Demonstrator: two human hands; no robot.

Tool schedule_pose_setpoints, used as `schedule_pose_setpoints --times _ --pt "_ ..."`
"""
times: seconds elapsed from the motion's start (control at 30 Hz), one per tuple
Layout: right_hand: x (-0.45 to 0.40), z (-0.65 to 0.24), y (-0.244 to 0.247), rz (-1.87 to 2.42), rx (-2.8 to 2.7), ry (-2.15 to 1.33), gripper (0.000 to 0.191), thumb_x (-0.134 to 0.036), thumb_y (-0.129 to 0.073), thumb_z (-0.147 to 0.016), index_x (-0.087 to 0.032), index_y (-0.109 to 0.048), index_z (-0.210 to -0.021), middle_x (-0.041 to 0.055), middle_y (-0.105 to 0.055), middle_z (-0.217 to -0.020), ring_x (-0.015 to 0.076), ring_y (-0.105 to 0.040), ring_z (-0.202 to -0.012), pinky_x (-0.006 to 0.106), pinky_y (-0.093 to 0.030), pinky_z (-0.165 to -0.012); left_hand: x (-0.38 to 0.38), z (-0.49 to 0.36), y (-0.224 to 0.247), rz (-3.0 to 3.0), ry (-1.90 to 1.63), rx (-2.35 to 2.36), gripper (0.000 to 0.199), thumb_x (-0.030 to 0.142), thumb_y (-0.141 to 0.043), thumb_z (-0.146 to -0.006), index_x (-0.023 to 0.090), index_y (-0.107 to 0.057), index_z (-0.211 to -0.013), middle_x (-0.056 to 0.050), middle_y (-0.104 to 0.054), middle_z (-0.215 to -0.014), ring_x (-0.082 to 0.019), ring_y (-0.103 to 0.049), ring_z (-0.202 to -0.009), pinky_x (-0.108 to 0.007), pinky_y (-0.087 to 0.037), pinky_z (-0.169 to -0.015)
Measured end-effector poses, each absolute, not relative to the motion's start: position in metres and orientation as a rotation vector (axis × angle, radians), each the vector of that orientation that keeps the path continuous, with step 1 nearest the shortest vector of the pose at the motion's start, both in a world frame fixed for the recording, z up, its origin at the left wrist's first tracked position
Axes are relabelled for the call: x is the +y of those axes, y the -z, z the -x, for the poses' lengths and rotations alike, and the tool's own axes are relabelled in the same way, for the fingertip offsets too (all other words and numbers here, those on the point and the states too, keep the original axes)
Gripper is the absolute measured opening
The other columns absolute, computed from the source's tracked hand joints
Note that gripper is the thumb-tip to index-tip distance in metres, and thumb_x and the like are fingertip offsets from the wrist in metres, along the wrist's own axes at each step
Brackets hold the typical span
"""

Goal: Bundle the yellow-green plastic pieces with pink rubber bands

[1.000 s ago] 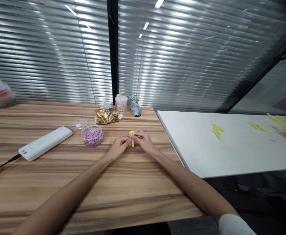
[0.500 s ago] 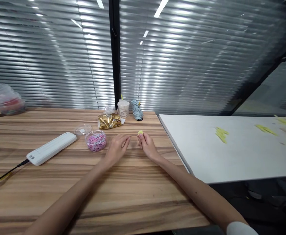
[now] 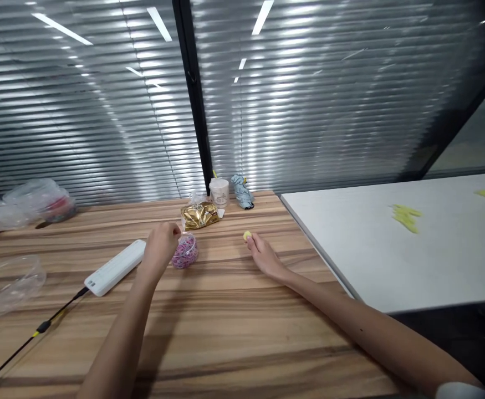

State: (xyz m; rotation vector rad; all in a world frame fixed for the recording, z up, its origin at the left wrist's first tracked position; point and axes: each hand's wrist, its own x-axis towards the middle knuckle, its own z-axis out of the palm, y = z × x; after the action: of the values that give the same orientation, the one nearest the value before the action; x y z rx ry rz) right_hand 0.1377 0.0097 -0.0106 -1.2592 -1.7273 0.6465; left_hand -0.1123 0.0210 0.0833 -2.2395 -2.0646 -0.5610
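My right hand (image 3: 264, 256) rests on the wooden table (image 3: 234, 338) and pinches a small yellow piece (image 3: 247, 236) at its fingertips. My left hand (image 3: 161, 250) stands a little to the left, its fingers against the upper left side of a clear tub of pink rubber bands (image 3: 185, 252). The hand hides part of the tub's rim, and I cannot tell whether it grips the tub. The hands are well apart.
Behind the tub are a gold foil bag (image 3: 199, 216), a white paper cup (image 3: 219, 192) and a crumpled blue-grey packet (image 3: 242, 192). A white power strip (image 3: 115, 267) lies to the left. Yellow strips (image 3: 406, 218) lie on a white table (image 3: 433, 266) at right.
My hands have parted from the yellow piece's middle position: the left has moved left to the tub, while the right keeps the small piece. The whole view has shifted as my head turned.
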Motion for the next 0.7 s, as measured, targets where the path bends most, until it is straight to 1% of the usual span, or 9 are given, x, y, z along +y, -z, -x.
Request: schedule_pose_setpoints --times 0.1,0.17,0.37,0.47,0.53,0.6,0.7 --pt "0.009 -0.138 0.011 1.272 -1.747 -0.647 0.028 -0.039 -0.026 -0.090 -0.020 -0.043 -0.078 0.0019 -0.054 -0.073 0.0168 -0.052 -0.069 0.026 -0.036 -0.063 0.030 0.120 -0.067 2.318 0.364 -2.090 0.018 0.012 -0.050 -0.065 0.016 -0.067 -0.066 -0.009 -0.067 -0.070 -0.020 -0.060 -0.069 -0.024 -0.040 -0.061" --pt "0.008 -0.138 0.010 1.267 -1.767 -0.653 0.029 -0.040 -0.026 -0.090 -0.020 -0.043 -0.078 0.0018 -0.054 -0.073 0.0168 -0.052 -0.069 0.026 -0.036 -0.062 0.034 0.121 -0.060 2.367 0.328 -2.093 0.016 0.015 -0.052 -0.065 0.016 -0.068 -0.066 -0.009 -0.068 -0.071 -0.020 -0.061 -0.069 -0.024 -0.040 -0.061" --pt "0.009 -0.138 0.014 1.214 -1.799 -0.686 0.029 -0.039 -0.027 -0.090 -0.019 -0.044 -0.079 0.0024 -0.056 -0.077 0.0168 -0.053 -0.074 0.027 -0.036 -0.066 0.035 0.118 -0.060 2.358 0.361 -2.092 0.015 0.015 -0.053 -0.064 0.016 -0.068 -0.067 -0.008 -0.068 -0.073 -0.020 -0.061 -0.071 -0.024 -0.041 -0.062" --pt "0.011 -0.139 0.016 1.211 -1.804 -0.697 0.028 -0.039 -0.027 -0.090 -0.020 -0.045 -0.080 0.0023 -0.057 -0.079 0.0169 -0.053 -0.075 0.027 -0.036 -0.066 0.031 0.113 -0.062 2.311 0.390 -2.128 0.017 0.019 -0.054 -0.066 0.018 -0.068 -0.075 -0.008 -0.068 -0.078 -0.021 -0.061 -0.075 -0.024 -0.040 -0.063" --pt "0.011 -0.140 0.017 1.222 -1.814 -0.695 0.029 -0.040 -0.027 -0.090 -0.020 -0.045 -0.079 0.0012 -0.056 -0.075 0.0165 -0.053 -0.072 0.026 -0.036 -0.064 0.029 0.110 -0.062 2.288 0.395 -2.153 0.019 0.022 -0.054 -0.068 0.019 -0.068 -0.079 -0.008 -0.068 -0.081 -0.021 -0.060 -0.076 -0.024 -0.040 -0.062" --pt "0.012 -0.140 0.018 1.228 -1.821 -0.695 0.029 -0.041 -0.027 -0.090 -0.020 -0.045 -0.079 0.0004 -0.055 -0.073 0.0160 -0.052 -0.069 0.026 -0.035 -0.062 0.028 0.107 -0.062 2.293 0.379 -2.165 0.017 0.022 -0.053 -0.068 0.019 -0.068 -0.077 -0.008 -0.068 -0.082 -0.021 -0.060 -0.075 -0.024 -0.039 -0.061" --pt "0.011 -0.141 0.018 1.218 -1.824 -0.703 0.029 -0.041 -0.027 -0.090 -0.020 -0.045 -0.080 0.0006 -0.055 -0.074 0.0160 -0.051 -0.069 0.025 -0.035 -0.062 0.029 0.107 -0.061 2.285 0.394 -2.150 0.016 0.019 -0.052 -0.068 0.019 -0.067 -0.073 -0.007 -0.068 -0.082 -0.021 -0.059 -0.077 -0.025 -0.039 -0.062"
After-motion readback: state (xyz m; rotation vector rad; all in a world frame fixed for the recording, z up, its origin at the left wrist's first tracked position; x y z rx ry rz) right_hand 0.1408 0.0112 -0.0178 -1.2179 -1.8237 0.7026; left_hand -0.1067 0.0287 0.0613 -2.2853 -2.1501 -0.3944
